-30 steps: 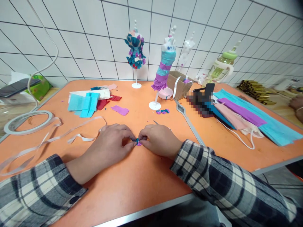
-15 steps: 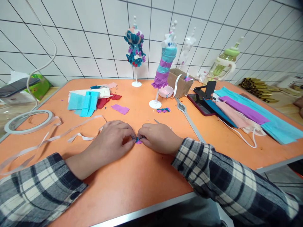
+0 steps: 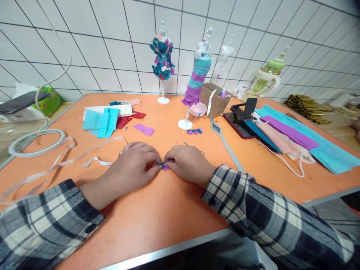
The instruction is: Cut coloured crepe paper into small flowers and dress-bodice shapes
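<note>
where tiles [image 3: 140, 22] back an orange table [image 3: 146, 221], left hand [image 3: 137, 162] and right hand [image 3: 189, 163] pinch ruffles [image 3: 165, 168].

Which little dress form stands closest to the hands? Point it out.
The middle dress form, wrapped in turquoise and purple bands. The ruffled teal one and the mostly white one both stand farther back.

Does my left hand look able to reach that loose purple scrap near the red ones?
Probably yes: the purple scrap lies just beyond your left hand, with nothing visible between them. That hand pinches a small teal-and-purple piece, though, so it would likely need to let go first.
</note>
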The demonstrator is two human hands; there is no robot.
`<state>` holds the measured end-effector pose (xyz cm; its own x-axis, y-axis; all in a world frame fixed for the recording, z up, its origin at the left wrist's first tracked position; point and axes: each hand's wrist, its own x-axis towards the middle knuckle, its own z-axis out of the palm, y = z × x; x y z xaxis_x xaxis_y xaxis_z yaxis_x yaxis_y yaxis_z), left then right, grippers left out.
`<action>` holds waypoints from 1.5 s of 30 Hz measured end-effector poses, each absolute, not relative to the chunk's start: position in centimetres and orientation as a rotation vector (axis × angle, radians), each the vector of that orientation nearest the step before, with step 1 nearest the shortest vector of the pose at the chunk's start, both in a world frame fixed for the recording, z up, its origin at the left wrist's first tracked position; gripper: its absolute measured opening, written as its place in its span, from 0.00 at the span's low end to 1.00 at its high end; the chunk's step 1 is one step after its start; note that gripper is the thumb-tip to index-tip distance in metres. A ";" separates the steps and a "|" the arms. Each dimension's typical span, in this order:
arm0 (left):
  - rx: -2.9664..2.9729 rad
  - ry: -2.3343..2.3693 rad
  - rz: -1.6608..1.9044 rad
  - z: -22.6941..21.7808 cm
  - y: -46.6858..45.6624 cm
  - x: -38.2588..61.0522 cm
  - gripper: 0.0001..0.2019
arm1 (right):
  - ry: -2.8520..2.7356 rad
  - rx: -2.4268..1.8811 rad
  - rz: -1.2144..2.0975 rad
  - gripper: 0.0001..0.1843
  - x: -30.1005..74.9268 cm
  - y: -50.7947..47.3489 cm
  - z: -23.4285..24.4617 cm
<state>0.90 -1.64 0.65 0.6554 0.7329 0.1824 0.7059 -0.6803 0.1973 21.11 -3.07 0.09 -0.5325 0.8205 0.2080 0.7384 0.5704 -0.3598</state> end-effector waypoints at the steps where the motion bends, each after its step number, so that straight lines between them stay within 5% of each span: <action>1: 2.762 1.198 0.380 0.7 -1.6 0.9 0.08 | -2.489 -1.255 0.305 0.08 21.1 -3.0 0.0; 11: 2.808 1.154 0.427 0.7 -1.6 0.8 0.07 | -2.678 -1.320 -0.024 0.11 20.8 -4.4 1.1; 21: 2.525 1.289 0.597 0.7 -1.1 0.4 0.09 | -2.748 -1.326 0.011 0.13 19.9 -4.8 0.5; 24: 2.300 1.398 0.762 1.3 -1.0 0.1 0.10 | -2.557 -1.327 0.265 0.09 20.1 -4.2 0.3; 27: 2.074 1.411 0.946 2.0 -1.2 0.1 0.13 | -2.014 -1.285 0.987 0.04 20.6 -3.4 0.6; 30: 1.899 1.282 1.023 2.3 -1.7 0.5 0.14 | -1.380 -1.051 1.751 0.08 20.8 -3.3 1.2; 32: 1.729 1.215 0.997 2.1 -2.1 0.9 0.15 | -1.118 -0.900 1.975 0.13 20.6 -3.5 1.5; 38: 1.084 0.964 1.038 1.0 -3.2 1.2 0.21 | -0.877 -0.866 1.922 0.19 19.7 -3.8 1.0; 45: 0.864 0.965 0.971 0.4 -3.5 2.0 0.12 | -0.785 -0.868 1.831 0.21 19.0 -3.5 -0.5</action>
